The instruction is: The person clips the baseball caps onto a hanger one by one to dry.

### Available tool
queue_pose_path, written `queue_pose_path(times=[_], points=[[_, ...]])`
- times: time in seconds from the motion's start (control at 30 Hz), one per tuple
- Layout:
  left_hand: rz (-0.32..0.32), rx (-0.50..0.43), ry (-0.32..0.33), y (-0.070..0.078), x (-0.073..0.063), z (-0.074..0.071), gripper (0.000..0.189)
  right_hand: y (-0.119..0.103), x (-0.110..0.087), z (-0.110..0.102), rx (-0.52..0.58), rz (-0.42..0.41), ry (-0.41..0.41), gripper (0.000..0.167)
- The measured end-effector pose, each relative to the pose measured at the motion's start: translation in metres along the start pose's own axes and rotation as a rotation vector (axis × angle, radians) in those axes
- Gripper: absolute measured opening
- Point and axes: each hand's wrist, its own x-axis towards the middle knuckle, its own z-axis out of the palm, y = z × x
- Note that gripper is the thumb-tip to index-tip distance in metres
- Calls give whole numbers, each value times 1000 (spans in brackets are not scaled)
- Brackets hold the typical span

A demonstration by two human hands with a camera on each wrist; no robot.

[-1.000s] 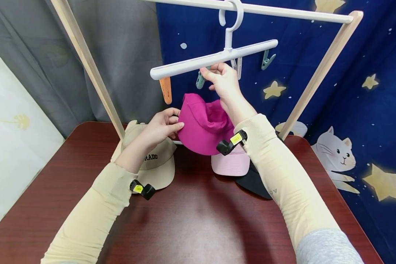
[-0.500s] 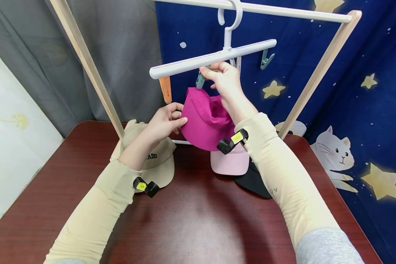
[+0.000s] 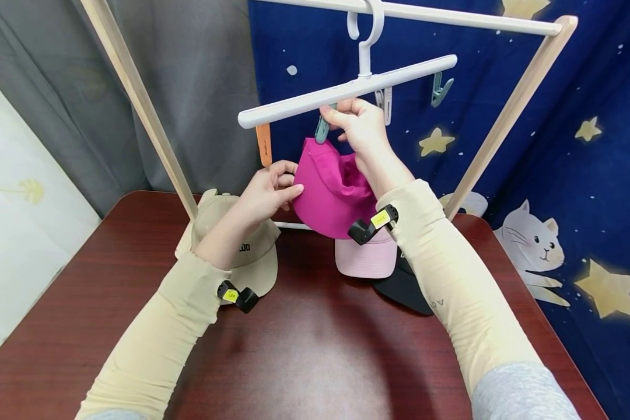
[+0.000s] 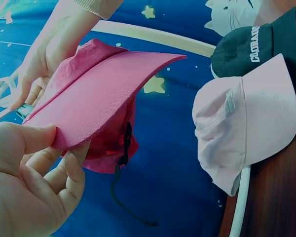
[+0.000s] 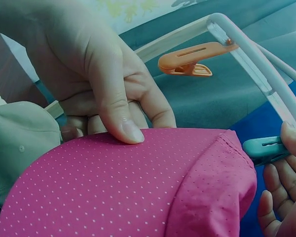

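A bright pink cap (image 3: 329, 195) is held up below a white clip hanger (image 3: 299, 105). My left hand (image 3: 266, 192) pinches the side edge of its brim, thumb on top, as the left wrist view shows on the cap (image 4: 103, 94). Between the thumb and fingers of my right hand (image 3: 361, 128) is the upper end of a teal clip (image 3: 322, 129) hanging from the bar. In the right wrist view the tip of the teal clip (image 5: 264, 148) is right at the cap's corner, where brim meets crown. A dark cord dangles from the back of the cap.
A wooden rack (image 3: 483, 128) carries the hanger on its white top rail. An orange clip (image 3: 264, 144), a white clip (image 3: 387, 106) and another teal clip (image 3: 440, 90) hang along it. Beige (image 3: 257, 265), light pink (image 3: 367, 259) and black caps (image 3: 406, 291) lie on the brown table (image 3: 294, 361).
My left hand has moved up and right with the pink cap, bringing its corner to the teal clip. The hanger's right end has swung slightly up and right. My right hand keeps its pinch.
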Motion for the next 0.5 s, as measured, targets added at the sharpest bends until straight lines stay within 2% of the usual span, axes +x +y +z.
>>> queue_pose_path(times=[0.5], points=[[38, 7, 93, 5, 2, 9, 29, -3, -4, -2, -7, 9, 6, 24]])
